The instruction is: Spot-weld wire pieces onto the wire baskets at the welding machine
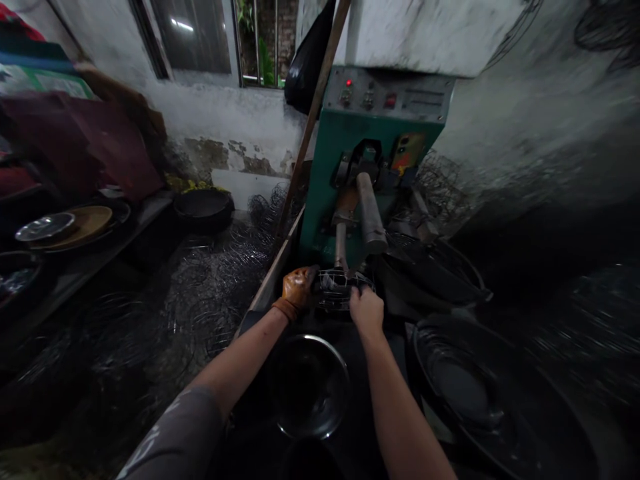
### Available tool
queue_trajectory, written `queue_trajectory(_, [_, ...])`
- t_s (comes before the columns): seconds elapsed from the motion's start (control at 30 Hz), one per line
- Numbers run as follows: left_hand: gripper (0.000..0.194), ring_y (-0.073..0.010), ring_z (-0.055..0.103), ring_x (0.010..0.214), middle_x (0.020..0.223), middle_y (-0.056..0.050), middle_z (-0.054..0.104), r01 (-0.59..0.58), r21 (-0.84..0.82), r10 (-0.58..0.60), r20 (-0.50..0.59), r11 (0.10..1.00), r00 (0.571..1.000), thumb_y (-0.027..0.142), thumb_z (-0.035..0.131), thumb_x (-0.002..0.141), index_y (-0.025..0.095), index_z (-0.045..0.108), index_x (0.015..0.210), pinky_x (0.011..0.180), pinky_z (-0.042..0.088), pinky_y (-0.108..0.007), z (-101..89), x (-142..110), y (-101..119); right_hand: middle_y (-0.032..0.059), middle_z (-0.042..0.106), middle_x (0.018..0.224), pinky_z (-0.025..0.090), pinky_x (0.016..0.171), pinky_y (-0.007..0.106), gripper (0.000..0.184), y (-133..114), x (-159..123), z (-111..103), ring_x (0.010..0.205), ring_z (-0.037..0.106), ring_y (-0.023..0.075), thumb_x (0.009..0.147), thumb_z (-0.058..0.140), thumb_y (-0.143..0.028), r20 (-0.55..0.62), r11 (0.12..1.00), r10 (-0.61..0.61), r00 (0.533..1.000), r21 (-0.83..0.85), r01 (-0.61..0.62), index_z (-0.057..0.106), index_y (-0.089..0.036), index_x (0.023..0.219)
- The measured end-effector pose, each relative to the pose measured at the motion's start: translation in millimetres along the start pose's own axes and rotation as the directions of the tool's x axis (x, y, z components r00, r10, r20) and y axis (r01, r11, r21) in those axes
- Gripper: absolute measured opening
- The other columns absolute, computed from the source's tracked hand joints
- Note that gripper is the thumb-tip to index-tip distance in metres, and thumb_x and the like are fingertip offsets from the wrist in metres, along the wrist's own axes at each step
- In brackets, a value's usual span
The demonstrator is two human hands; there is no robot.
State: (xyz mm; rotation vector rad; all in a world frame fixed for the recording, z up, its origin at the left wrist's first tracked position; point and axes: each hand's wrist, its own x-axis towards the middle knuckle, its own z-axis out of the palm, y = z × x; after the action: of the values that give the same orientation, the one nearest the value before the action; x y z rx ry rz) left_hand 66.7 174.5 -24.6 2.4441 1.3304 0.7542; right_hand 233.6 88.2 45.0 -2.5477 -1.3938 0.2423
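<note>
A small wire basket-like frame [334,300] is held between my two hands, right below the lower electrode arm [341,245] of a green spot-welding machine [320,193]. My left hand [297,288], in an orange-brown glove, is closed on the frame's left side. Bare, my right hand [367,308] grips its right side with the thumb on top. Above the frame juts the machine's thick upper arm [371,213]. Whether the frame touches the electrode tip is hard to tell in the dim light. Nearer to me lies a round metal-rimmed bowl [311,387].
Large dark pans [465,387] stand at the right. Tangled wire rings [200,293] cover the floor at the left. A black basin [204,208] sits near the wall, and a wooden pole [313,120] leans beside the machine. A red lamp [349,83] glows on its panel.
</note>
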Motion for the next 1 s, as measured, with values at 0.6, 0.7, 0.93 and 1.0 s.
queue_trajectory(0.6, [0.072,-0.0357,0.066,0.116,0.133,-0.014,0.069,-0.05,0.183,0.024,0.138,0.982,0.99,0.05,0.076,0.079,0.02,0.06,0.142,0.097,0.053,-0.048,-21.5,17.2,40.5,0.0198,0.078,0.106,0.048,0.082,0.03,0.034,27.2,19.1,6.0,0.1,0.074,0.0272,0.103,0.046,-0.019,-0.062,0.998,0.013,0.998,0.057,-0.01,0.075,-0.006,0.115])
queue_trajectory(0.7, [0.082,-0.0361,0.065,0.121,0.136,-0.016,0.067,-0.057,0.126,0.043,0.108,0.99,0.993,0.05,0.078,0.078,0.017,0.054,0.149,0.103,0.051,-0.049,-16.3,12.3,35.7,0.0204,0.078,0.11,0.048,0.084,0.029,0.035,30.2,17.8,0.7,0.105,0.074,0.0274,0.105,0.046,-0.02,-0.031,0.998,0.03,0.999,0.051,-0.029,0.074,-0.006,0.118])
queue_trajectory(0.93, [0.105,-0.032,0.056,0.137,0.153,-0.016,0.055,0.153,-0.229,-0.186,-0.128,0.961,0.974,0.052,0.081,0.075,0.011,0.035,0.16,0.116,0.047,-0.041,19.0,-20.8,0.7,0.0185,0.079,0.103,0.049,0.078,0.029,0.035,12.6,-14.2,-10.4,0.096,0.076,0.0273,0.109,0.047,-0.03,-0.031,0.997,-0.069,0.997,-0.036,0.067,0.073,-0.009,0.12])
queue_trajectory(1.0, [0.103,-0.0322,0.052,0.142,0.156,-0.017,0.052,0.064,-0.243,-0.107,-0.167,0.968,0.98,0.051,0.078,0.077,0.011,0.033,0.161,0.122,0.042,-0.041,19.7,-19.2,3.6,0.0167,0.079,0.103,0.049,0.079,0.027,0.033,-3.0,-22.4,-7.3,0.095,0.076,0.0256,0.109,0.048,-0.028,0.031,0.985,-0.169,0.985,-0.04,0.171,0.072,-0.01,0.12])
